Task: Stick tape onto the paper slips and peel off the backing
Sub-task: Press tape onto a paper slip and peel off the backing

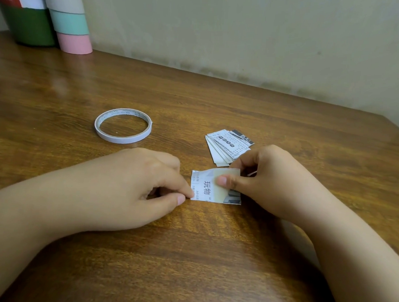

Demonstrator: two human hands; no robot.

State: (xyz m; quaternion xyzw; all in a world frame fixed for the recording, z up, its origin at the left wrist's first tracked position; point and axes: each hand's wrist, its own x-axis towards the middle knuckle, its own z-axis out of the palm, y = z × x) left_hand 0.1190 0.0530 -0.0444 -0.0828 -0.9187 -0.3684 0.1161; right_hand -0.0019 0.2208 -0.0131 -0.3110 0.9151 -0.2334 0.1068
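A printed paper slip (pixel 206 185) lies on the wooden table (pixel 188 254) between my hands. My left hand (pixel 143 189) holds its left edge down with fingertip and thumb. My right hand (pixel 268 180) pinches a pale strip of tape backing (pixel 225 175) that lies across the slip's right part, thumb on top. A thin roll of double-sided tape (pixel 123 125) lies flat farther back on the left. A fanned stack of several printed slips (pixel 229 145) sits just behind my right hand.
Tall striped tubes, one pink at the base (pixel 73 42) and one green (pixel 29 28), stand at the back left corner against the wall. The table's right edge (pixel 398 129) runs diagonally at the far right.
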